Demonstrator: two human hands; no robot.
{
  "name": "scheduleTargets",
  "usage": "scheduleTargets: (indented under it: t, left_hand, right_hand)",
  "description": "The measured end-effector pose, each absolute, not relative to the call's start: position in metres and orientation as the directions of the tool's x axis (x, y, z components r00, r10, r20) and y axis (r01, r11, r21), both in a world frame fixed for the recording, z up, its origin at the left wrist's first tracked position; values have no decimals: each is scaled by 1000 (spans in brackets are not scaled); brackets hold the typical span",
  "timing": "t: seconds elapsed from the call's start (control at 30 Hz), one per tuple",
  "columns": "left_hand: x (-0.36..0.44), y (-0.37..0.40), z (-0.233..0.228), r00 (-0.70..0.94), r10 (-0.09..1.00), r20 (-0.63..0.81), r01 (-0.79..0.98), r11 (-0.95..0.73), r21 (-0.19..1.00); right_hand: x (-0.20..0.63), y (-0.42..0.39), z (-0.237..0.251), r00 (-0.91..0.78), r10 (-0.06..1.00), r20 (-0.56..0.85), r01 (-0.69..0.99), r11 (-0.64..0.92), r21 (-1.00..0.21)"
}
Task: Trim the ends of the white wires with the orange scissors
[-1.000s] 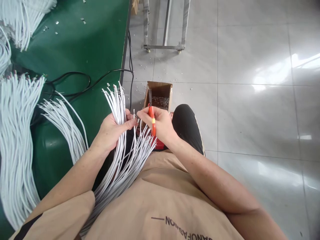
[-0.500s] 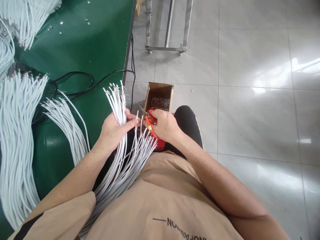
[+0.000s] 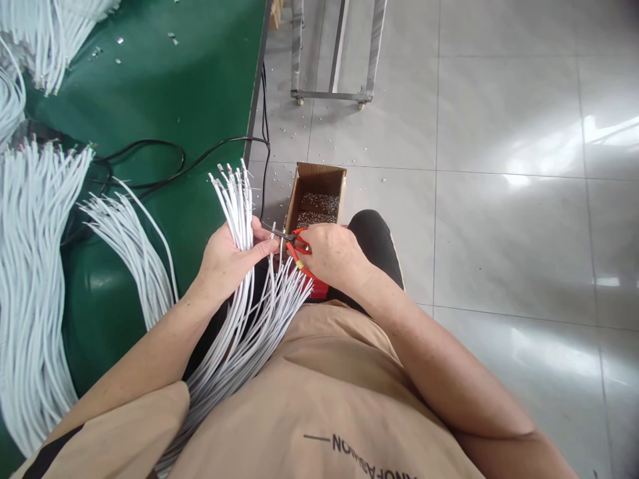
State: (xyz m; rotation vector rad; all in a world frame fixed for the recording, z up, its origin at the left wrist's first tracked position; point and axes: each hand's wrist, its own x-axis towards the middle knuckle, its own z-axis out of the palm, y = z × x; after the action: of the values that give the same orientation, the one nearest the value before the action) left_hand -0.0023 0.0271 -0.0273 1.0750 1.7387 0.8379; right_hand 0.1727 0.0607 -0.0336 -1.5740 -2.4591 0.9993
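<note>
- Head view: your left hand (image 3: 230,256) is closed around a bundle of thin white wires (image 3: 238,279), their upper ends fanned above your lap.
- Your right hand (image 3: 332,253) grips red-handled metal scissors (image 3: 292,241), blade tips at one wire beside your left thumb.
- An open brown cardboard box (image 3: 318,193) sits on the floor beyond your knee, beside the green tabletop (image 3: 190,86).

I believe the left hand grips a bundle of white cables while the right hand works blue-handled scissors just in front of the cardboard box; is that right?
Nearly. The head view shows the scissors in the right hand have red-orange handles, not blue. The left hand does grip the white cables, near the cardboard box.
</note>
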Motion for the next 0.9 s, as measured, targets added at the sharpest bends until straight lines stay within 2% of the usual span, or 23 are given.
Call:
scheduleTargets:
  t: [0.2, 0.3, 0.4, 0.5, 0.57, 0.63, 0.77, 0.9]
  left_hand:
    - [-2, 27, -28, -161, 904, -396, 184, 422, 888]
    - [-2, 27, -27, -129, 898, -422, 150, 438, 887]
    - [-1, 28, -26, -113, 892, -439, 119, 450, 885]
    - [1, 28, -24, -94, 893, -440, 109, 448, 887]
    - [2, 29, -24, -70, 899, -433, 112, 438, 892]
    - [2, 29, -24, -47, 902, -430, 124, 432, 893]
    - [1, 28, -23, -44, 907, -419, 200, 419, 886]
    - [1, 27, -21, -119, 920, -374, 380, 390, 839]
  right_hand:
    - [171, 55, -42, -468, 858, -212, 798, 307, -519]
    - [173, 54, -48, -466, 865, -187, 777, 299, -555]
    - [175, 56, -51, -414, 889, -196, 677, 157, -720]
    - [173, 61, -49, -357, 896, -263, 358, -129, -925]
    - [170, 64, -46, -364, 887, -285, 124, -257, -959]
    - [167, 66, -43, -372, 883, -287, 8, -306, -952]
    - [161, 64, -43, -380, 875, -301, -6, -327, -945]
    - [153, 57, -45, -298, 892, -341, 27, -349, -937]
